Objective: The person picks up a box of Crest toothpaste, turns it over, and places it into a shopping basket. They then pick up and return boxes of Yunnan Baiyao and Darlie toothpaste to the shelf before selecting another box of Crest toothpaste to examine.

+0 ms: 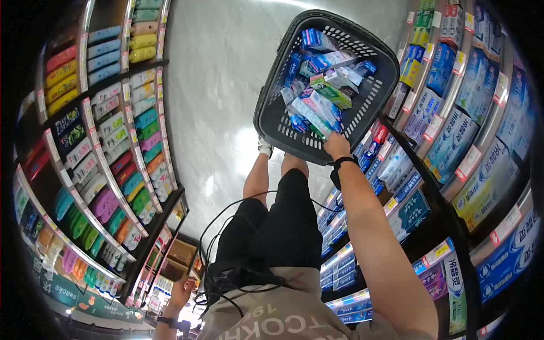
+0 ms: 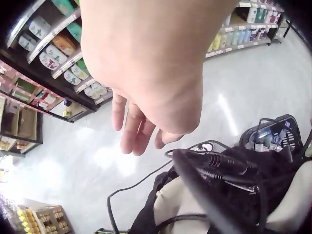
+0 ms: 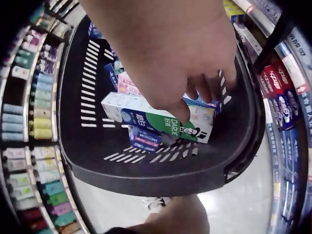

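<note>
My right hand (image 1: 338, 146) reaches over the near rim of a dark plastic shopping basket (image 1: 283, 139). Its fingers and thumb grip the end of a white, blue and green Darlie toothpaste box (image 3: 146, 113), which lies slanted on top of the other boxes. Several more toothpaste boxes are heaped in the basket, among them a green one (image 1: 334, 94) and a blue one (image 1: 317, 39). Low at my side hangs my left hand (image 2: 141, 112), fingers loosely bent and nothing in them, near black cables (image 2: 219, 161) at my waist.
Shelves of boxed toothpaste (image 1: 453, 153) rise close on the right, right beside the basket. On the left stand shelves of colourful bottles and packs (image 1: 107, 141). Grey shiny floor (image 1: 215, 85) runs between them. Loose cables (image 1: 209, 238) loop around my waist and legs.
</note>
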`<state>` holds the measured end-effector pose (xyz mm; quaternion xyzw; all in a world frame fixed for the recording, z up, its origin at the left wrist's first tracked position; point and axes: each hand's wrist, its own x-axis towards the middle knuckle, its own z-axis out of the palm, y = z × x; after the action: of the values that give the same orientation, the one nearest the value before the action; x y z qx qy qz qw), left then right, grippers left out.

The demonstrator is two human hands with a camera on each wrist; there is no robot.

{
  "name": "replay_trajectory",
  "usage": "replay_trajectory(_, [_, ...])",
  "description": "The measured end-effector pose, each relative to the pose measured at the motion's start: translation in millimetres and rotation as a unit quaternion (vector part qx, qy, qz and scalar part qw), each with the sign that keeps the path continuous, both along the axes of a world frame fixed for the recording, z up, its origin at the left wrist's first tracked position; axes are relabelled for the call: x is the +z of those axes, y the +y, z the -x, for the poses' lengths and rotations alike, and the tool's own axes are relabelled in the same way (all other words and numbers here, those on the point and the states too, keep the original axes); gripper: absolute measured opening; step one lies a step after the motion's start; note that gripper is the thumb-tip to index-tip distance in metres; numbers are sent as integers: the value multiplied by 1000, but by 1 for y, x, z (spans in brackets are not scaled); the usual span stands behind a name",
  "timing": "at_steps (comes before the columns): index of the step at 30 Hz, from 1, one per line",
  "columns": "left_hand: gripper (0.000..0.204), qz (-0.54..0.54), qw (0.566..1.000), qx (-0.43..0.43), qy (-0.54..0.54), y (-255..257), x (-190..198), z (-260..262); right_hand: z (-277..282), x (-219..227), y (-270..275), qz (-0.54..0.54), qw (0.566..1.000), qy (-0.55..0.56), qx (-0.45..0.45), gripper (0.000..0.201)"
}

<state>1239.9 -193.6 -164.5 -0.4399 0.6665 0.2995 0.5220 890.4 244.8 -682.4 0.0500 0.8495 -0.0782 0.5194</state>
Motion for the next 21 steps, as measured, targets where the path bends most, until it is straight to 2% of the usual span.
replay_trajectory(2, [27,19,999,-16,-34,5,-6,7,-2,-12,-3,-9,999,28,26,29])
replay_trajectory(3, [27,23,999,-3,-30,6,-10,3,-4,-7,-7,-29,997,53,52,36])
replay_trajectory(5, [28,29,999,18,-24,5,-19,-6,-6,-13,-11,-39,998,48,33,47])
replay_trajectory(9, [27,15,989,145,6,8,-28,29,-11,-28,-8,-21,994,106,13,51])
replay_trajectory(12, [24,45,972,226,40,-3,-28,32,-6,-28,-10,-34,993,88,72,50])
replay_trajectory(14, [25,30,978,192,71,-15,-28,43,1,-21,-6,-11,994,64,86,51])
replay_trajectory(16, [26,56,974,198,95,-14,-28,68,15,-5,0,35,996,77,38,48])
replay_trajectory(18, [27,52,978,126,159,-26,-29,75,38,24,7,104,994,22,-7,47])
replay_trajectory(19, [27,46,988,60,138,-22,-22,105,52,41,12,138,990,-3,-27,48])
replay_trajectory(21, [27,35,984,14,172,-22,-22,133,64,71,25,133,986,-62,-74,49])
